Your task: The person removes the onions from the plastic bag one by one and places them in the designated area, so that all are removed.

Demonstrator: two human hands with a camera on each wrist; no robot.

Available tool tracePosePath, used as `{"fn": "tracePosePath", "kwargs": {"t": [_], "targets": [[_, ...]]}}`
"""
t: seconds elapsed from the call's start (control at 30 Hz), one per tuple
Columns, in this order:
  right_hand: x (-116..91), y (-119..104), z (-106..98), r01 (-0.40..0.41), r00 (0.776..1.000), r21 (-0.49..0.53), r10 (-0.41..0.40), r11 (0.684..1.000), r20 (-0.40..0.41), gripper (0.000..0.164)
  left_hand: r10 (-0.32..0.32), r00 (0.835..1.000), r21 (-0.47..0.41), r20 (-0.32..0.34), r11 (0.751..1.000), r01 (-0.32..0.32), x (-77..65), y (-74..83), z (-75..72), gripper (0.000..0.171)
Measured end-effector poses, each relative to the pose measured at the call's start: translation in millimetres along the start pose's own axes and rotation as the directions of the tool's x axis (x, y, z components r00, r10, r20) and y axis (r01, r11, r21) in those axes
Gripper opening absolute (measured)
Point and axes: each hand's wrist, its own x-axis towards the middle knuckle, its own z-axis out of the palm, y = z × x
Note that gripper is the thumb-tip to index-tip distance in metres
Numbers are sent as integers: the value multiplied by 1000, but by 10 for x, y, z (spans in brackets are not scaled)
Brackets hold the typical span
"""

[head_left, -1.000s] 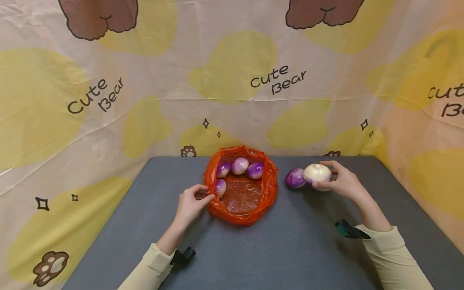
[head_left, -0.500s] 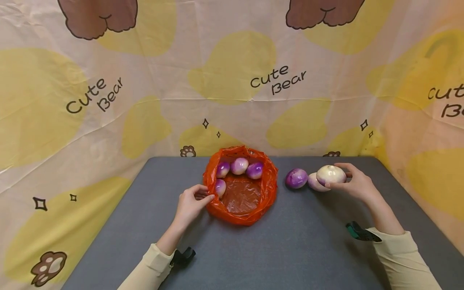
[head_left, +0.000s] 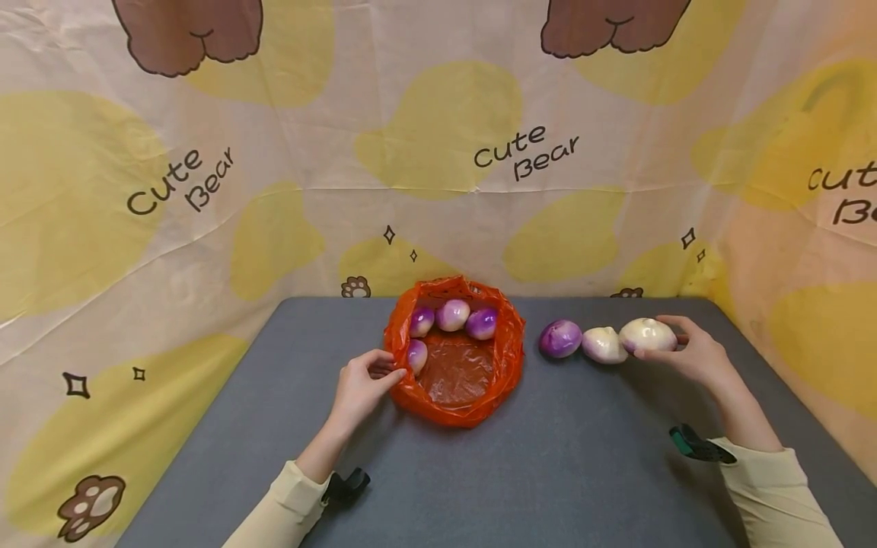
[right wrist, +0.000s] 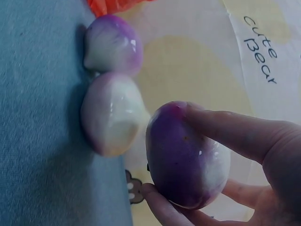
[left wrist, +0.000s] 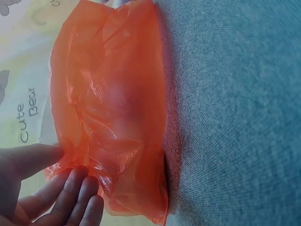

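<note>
An orange-red plastic bag (head_left: 457, 415) stands with its mouth wide and rim rolled outward; several purple-and-white turnips (head_left: 453, 313) lie inside along its back and left. My left hand (head_left: 363, 387) pinches the bag's left rim between thumb and fingers, also visible on the bag (left wrist: 127, 103) in the left wrist view. My right hand (head_left: 695, 352) grips a turnip (right wrist: 181, 157) between thumb and fingers, its white side facing up in the head view. In the right wrist view this turnip is off the table, beside a paler turnip (right wrist: 113, 114) and a purple one (right wrist: 114, 45).
Left of the held turnip, a whitish turnip (head_left: 604, 345) and a purple turnip (head_left: 560, 338) sit side by side on the grey table (head_left: 507, 487), right of the bag. A patterned cloth (head_left: 438, 137) rises behind the table and along its sides.
My right hand has moved right with the turnip it grips, uncovering the whitish turnip that was mostly hidden behind it. The left hand and the bag have stayed in place.
</note>
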Motion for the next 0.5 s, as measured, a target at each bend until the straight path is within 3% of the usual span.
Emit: {"fn": "tracePosePath", "kwargs": {"t": [0.5], "targets": [[63,262,-14,-17,999,-30,15,999,-45,88,1,1000,-4,-17,1000,-1,-3,-3,0,24]]}}
